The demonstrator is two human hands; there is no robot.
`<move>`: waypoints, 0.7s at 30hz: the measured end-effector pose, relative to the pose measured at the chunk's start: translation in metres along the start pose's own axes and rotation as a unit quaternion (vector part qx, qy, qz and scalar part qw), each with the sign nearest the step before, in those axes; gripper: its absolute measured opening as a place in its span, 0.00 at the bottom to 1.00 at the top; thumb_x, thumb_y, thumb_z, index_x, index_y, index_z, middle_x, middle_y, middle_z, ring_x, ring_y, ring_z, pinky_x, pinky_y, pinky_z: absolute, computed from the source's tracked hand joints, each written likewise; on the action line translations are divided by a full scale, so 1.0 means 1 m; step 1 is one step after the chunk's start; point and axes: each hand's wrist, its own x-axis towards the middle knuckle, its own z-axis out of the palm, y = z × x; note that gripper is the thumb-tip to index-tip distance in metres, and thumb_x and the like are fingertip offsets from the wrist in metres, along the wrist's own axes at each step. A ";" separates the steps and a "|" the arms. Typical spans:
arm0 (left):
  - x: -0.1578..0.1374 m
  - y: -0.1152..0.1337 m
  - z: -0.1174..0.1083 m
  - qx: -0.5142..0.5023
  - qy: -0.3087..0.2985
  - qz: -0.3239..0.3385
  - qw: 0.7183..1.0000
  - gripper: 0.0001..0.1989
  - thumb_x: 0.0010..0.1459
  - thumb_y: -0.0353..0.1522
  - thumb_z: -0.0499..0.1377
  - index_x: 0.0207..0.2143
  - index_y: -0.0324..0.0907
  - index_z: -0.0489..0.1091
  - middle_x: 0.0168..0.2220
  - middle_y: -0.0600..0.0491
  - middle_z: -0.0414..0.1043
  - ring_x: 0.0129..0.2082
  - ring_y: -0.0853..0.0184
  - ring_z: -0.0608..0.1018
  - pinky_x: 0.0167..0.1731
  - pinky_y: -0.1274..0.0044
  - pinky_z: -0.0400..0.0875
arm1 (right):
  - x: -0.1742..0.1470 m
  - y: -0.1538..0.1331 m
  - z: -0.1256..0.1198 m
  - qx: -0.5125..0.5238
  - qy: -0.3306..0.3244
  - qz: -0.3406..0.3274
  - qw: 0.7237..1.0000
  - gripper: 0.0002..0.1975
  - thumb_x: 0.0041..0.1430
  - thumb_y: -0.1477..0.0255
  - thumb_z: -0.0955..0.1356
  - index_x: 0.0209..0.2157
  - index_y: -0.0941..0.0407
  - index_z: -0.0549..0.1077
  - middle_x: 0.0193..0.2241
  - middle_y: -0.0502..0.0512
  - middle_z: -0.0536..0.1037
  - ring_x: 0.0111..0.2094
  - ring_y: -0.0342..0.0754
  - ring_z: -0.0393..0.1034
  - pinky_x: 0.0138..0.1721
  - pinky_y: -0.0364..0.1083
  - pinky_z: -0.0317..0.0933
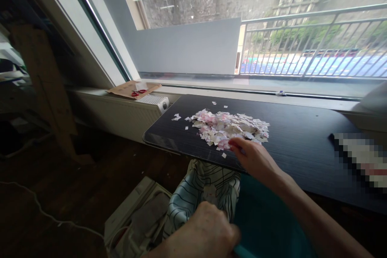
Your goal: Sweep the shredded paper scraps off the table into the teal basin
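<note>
A heap of small white and pinkish paper scraps (229, 123) is spread over the black tabletop (296, 133). My right hand (249, 153) reaches in from the right, its fingers pinched at the heap's near edge on some scraps. Lower down, my left hand (205, 227) is closed in a fist, slightly blurred; what it grips is hidden. Just beyond that fist, below the table edge, hangs a light cloth bag with dark wavy lines (181, 205), its mouth gaping and some pale pieces inside. Teal material (266, 213) lies beside the bag, under my right forearm.
Red-handled scissors (139, 93) lie on brown cardboard (122, 88) atop the radiator (121, 111) at left. A pale box (133, 213) stands on the floor, near a white cable (36, 201). A pixelated object (359, 157) rests at the table's right. Behind is a window.
</note>
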 end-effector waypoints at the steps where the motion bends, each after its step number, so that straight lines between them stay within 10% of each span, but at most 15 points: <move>1: 0.000 0.000 0.000 0.000 -0.001 0.002 1.000 0.10 0.56 0.37 0.61 0.30 0.39 0.73 0.26 0.47 0.76 0.24 0.58 0.78 0.22 0.76 0.66 | 0.000 0.000 0.000 0.008 -0.009 -0.007 1.000 0.13 0.61 0.72 0.60 0.42 0.56 0.72 0.34 0.56 0.80 0.33 0.49 0.73 0.33 0.44 0.60; 21: 0.002 0.000 -0.001 -0.009 0.001 0.010 1.000 0.10 0.56 0.37 0.61 0.29 0.38 0.73 0.26 0.46 0.76 0.26 0.57 0.78 0.21 0.75 0.65 | -0.017 -0.001 -0.001 0.058 -0.025 -0.003 0.998 0.12 0.61 0.68 0.60 0.40 0.53 0.73 0.30 0.52 0.79 0.29 0.47 0.72 0.27 0.42 0.59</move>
